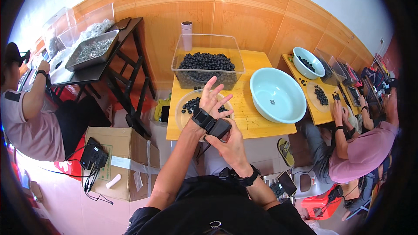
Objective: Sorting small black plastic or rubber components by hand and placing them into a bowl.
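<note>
My left hand (211, 103) is raised over the near part of the yellow table (244, 128), palm up and fingers spread, with nothing in it. A black strap (201, 116) with a small black box-shaped device (220, 128) goes round its wrist. My right hand (233, 147) is closed on that device, thumb on the near side. Behind my left hand, partly hidden by it, lies a shallow round tray (179, 116) with small black round pieces (190, 104). Beyond stands a clear plastic bin (240, 54) heaped with similar black pieces (207, 62).
A light blue basin (278, 98) stands on the table's right. A pink tumbler (186, 39) is behind the bin. Co-workers sit at left (32, 117) and right (361, 152). A cardboard box (126, 148) with black devices and cables stands at left; a slipper (286, 151) lies on the floor.
</note>
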